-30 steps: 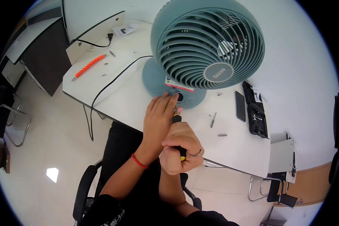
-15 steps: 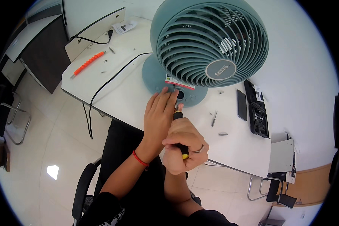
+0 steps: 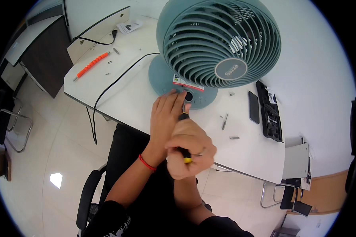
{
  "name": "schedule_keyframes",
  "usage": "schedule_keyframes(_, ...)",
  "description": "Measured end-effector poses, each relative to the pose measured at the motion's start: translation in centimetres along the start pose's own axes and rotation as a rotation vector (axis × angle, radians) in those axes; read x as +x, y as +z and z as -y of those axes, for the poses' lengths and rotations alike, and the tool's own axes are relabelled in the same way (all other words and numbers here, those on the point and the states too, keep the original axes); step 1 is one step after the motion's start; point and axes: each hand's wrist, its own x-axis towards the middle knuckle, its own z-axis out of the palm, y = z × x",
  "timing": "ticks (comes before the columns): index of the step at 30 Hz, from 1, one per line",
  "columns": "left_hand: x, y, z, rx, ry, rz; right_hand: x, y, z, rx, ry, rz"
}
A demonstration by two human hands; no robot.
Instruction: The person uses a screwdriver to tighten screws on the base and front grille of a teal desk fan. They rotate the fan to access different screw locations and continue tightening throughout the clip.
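A green fan [image 3: 221, 43] stands on the white table, its round base [image 3: 158, 75] toward me with a dark round spot and small buttons. My right hand [image 3: 190, 148] is wrapped around the black-and-yellow handle of a screwdriver [image 3: 183, 116]. The shaft points away from me toward the front of the base; its tip is hidden at my fingers. My left hand [image 3: 165, 114] lies over the base's front edge, fingers stretched forward. Its index finger and thumb sit on either side of the shaft. A red-and-white label [image 3: 188, 83] is on the base beyond my fingertips.
On the table's left are an orange flexible shaft [image 3: 91, 66], small bits and the fan's black cord [image 3: 114, 83]. At right lie a phone [image 3: 254, 107], an open black tool case [image 3: 271, 120] and loose metal bits [image 3: 225, 121]. A chair armrest [image 3: 88, 193] is beside me.
My right hand and the screwdriver handle have shifted slightly left and up, with the wrist turned a little. My left hand stays at the base. The whole view has shifted slightly.
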Motion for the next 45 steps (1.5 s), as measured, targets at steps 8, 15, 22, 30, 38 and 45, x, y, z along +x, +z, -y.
schedule_keyframes(8,-0.2,-0.4,0.2,-0.018,-0.021,-0.020,0.6,0.4,-0.4,-0.054,-0.055,0.194)
schedule_keyframes(15,0.1,-0.7,0.4,-0.090,-0.036,0.002,0.9,-0.2,-0.4,-0.001,-0.059,0.193)
schedule_keyframes(22,-0.1,-0.4,0.5,-0.089,-0.035,0.060,0.1,-0.5,-0.1,0.037,-0.030,0.079)
schedule_keyframes(30,-0.2,-0.6,0.1,-0.036,-0.107,0.120,0.3,-1.0,-0.6,0.092,-0.003,-0.013)
schedule_keyframes(38,-0.2,-0.9,0.0,-0.047,-0.089,0.121,0.4,-1.4,0.2,0.145,0.031,-0.005)
schedule_keyframes(45,-0.3,-1.0,0.1,-0.072,-0.093,0.135,0.0,-0.9,-0.5,0.127,0.031,0.003)
